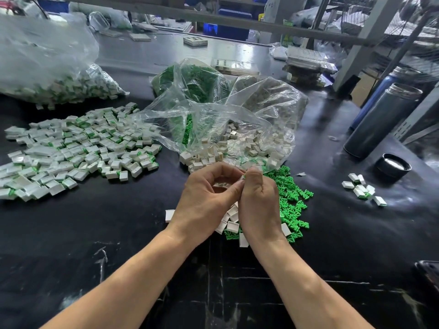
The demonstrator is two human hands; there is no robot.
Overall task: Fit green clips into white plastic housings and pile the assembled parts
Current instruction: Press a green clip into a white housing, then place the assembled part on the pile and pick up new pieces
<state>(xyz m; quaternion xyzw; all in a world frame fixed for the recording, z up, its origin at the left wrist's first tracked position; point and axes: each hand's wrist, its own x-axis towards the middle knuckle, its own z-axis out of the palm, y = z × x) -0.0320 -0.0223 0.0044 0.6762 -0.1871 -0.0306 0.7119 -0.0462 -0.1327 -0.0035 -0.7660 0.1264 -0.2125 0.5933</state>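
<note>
Right now both hands meet above the black worktop, fingertips together: the left hand and right hand pinch a small white housing between them, mostly hidden. Loose green clips lie just beside the right hand, with white housings beneath the hands. A wide pile of assembled parts sits to the left, near clear plastic bags.

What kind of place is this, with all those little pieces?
Probably a small factory workbench. There is a big pile of finished parts, bags full of green clips and white housings, and storage shelves behind. Both hands are fitting a piece together.
</note>
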